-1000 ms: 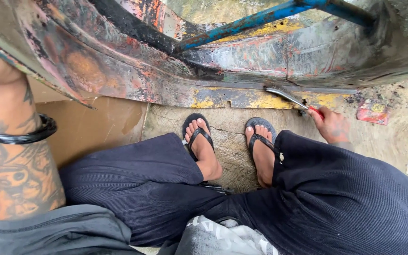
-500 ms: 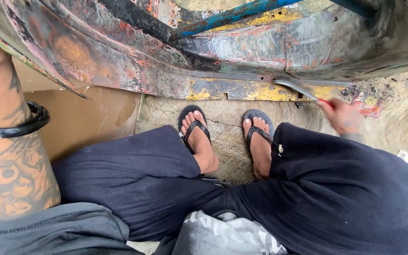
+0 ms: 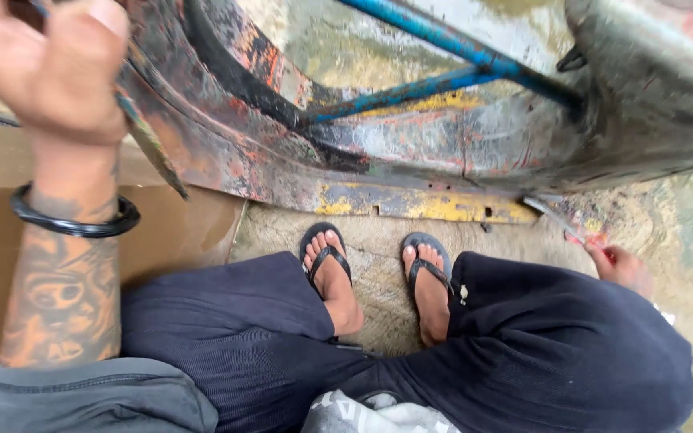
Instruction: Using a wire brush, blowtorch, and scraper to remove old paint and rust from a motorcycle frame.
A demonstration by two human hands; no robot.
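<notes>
A: What is the right hand [image 3: 623,269] doing?

B: Its fingers are pinching a thin grey metal blade with a reddish handle [image 3: 559,220], whose tip is lying at the far right, against the yellow-painted lower lip [image 3: 435,207] of the rusty, paint-stained metal body panel [image 3: 282,152]. Judged best: keeping the blade shallow, working along the seam.

A: And the left hand [image 3: 50,68]?

B: It is curled shut on the panel's near-left edge, bracing. A second ago it was sitting higher, mostly out of view; the blade was lying further left.
</notes>
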